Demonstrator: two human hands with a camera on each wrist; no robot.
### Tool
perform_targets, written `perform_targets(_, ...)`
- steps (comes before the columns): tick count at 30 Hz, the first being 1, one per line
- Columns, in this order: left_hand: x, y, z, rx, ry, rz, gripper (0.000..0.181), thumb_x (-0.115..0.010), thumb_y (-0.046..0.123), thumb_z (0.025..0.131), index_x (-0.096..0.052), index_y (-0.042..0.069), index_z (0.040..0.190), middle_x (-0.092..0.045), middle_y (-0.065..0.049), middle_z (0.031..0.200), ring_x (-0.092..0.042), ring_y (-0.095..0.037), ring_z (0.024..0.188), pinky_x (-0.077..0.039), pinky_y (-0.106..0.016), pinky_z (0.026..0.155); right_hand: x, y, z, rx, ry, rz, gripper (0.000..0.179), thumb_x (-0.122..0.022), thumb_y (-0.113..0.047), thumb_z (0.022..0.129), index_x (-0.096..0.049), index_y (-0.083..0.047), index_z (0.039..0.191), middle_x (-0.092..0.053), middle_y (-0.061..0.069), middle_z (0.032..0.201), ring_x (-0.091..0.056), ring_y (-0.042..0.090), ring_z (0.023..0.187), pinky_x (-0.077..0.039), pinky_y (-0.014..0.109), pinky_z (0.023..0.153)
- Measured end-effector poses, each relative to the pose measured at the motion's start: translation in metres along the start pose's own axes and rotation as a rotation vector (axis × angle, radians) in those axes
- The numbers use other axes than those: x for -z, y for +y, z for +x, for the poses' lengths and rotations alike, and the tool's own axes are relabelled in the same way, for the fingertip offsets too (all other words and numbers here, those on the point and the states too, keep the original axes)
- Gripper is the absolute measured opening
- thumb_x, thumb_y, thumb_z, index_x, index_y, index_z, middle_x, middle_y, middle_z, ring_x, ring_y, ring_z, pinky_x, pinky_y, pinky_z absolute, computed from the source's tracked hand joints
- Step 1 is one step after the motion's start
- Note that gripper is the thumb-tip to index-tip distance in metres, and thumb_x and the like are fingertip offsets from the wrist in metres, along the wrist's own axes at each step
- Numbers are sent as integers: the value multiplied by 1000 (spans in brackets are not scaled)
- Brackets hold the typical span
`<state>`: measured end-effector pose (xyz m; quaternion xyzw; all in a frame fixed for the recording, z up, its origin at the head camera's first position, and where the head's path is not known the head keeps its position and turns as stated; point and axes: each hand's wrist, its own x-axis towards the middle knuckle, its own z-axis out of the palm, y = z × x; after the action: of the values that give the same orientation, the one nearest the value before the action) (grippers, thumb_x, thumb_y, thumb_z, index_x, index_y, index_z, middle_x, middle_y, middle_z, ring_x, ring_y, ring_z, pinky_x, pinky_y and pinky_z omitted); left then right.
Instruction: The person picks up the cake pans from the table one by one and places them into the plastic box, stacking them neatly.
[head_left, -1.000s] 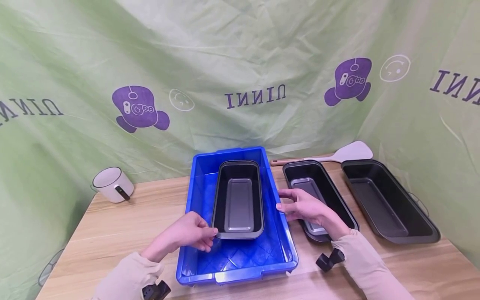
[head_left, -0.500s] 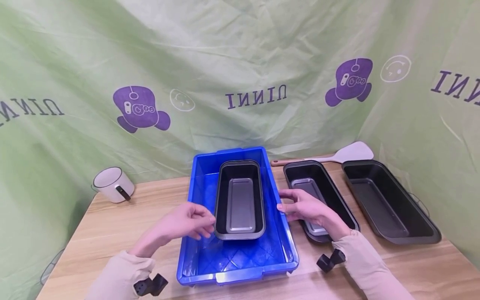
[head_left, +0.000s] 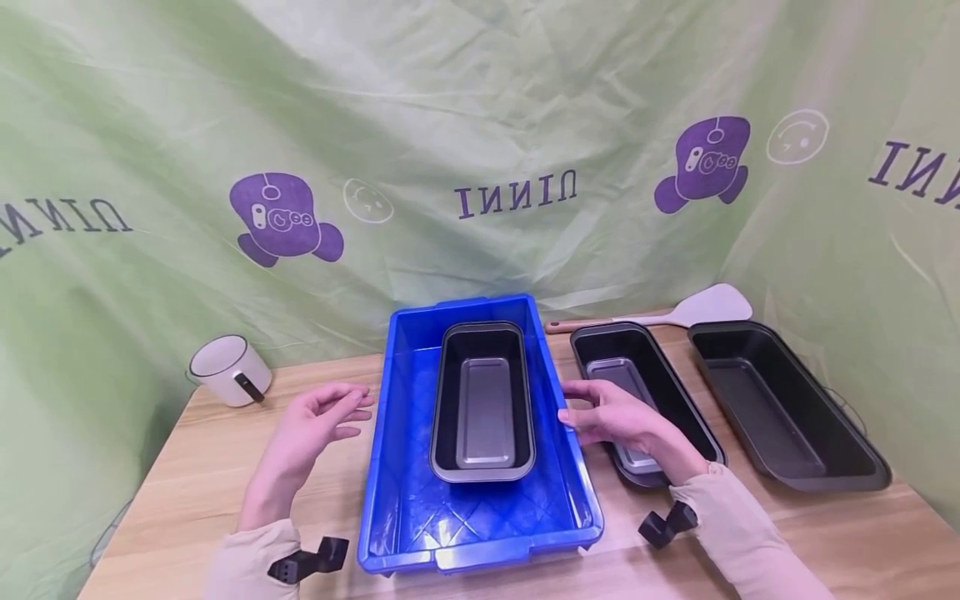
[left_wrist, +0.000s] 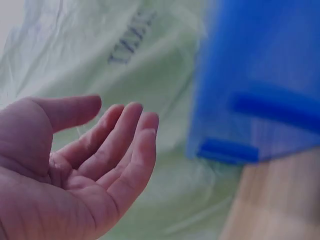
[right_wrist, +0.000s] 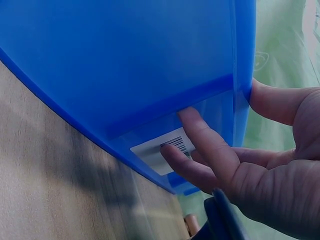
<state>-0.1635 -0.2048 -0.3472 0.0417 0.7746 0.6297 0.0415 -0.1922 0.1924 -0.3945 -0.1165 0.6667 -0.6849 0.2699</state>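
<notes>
In the head view my left hand (head_left: 306, 437) is raised left of a blue plastic bin (head_left: 480, 555), its fingers relaxed and holding nothing. The left wrist view shows the same palm (left_wrist: 75, 190) with loosely bent fingers, apart from the bin. A dark loaf pan (head_left: 486, 412) sits inside the bin, towards its right side. My right hand (head_left: 617, 419) grips the bin's right rim, thumb at the edge. Seen from the right wrist, its fingers (right_wrist: 205, 142) lie against the outer wall beside a white barcode label (right_wrist: 159, 150).
Right of the bin lie a second loaf pan (head_left: 670, 400), partly hidden by my right hand, and a larger dark pan (head_left: 780, 408). A white spatula (head_left: 712, 306) lies behind them. A white mug (head_left: 228, 371) stands at the table's far left, before a green curtain (head_left: 420, 108).
My left hand has come off the loaf pan's near left corner and moved left, out of the bin. The right hand keeps its place at the rim.
</notes>
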Motion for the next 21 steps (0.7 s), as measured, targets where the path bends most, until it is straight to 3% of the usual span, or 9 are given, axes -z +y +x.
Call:
perform_targets(3,3,-14,1,28,76,-29,32,-56,17,98,-59,-8,117,-71,4,93,-68,-12,86,-57,-29,76,0,0,-1,-1,-5,0,74,-65,-9,91,-19,16,144,-32,33,142,-65,29,100,-54,46,86)
perform_targets(5,5,-22,2,50,83,-33,35,-55,18,98,-56,-10,121,-71,-1,98,-68,-13,87,-57,-31,77,-1,-1,-1,1,-6,0,74,-65,-10,91,-19,16,144,-33,33,142,-65,29,100,-54,46,86)
perform_targets(10,3,-37,6,121,-7,4,44,-51,17,100,-46,-15,130,-65,-19,114,-67,-17,92,-56,-32,80,-2,-2,-2,3,-11,7,73,-64,-9,91,-19,16,144,-32,34,142,-64,31,101,-53,47,86)
perform_targets(16,-2,-44,10,148,-60,-35,45,-52,14,99,-43,-16,132,-62,-16,116,-65,-14,92,-56,-33,81,-2,-2,-3,3,-13,14,72,-63,-8,92,-19,16,143,-31,35,142,-64,31,101,-53,47,87)
perform_targets(21,-6,-51,12,176,-100,-72,51,-53,13,98,-37,-16,136,-54,-21,125,-61,-11,97,-54,-35,87,-2,-3,-2,-1,-14,13,73,-63,-8,91,-19,16,143,-31,35,143,-64,30,100,-53,47,86)
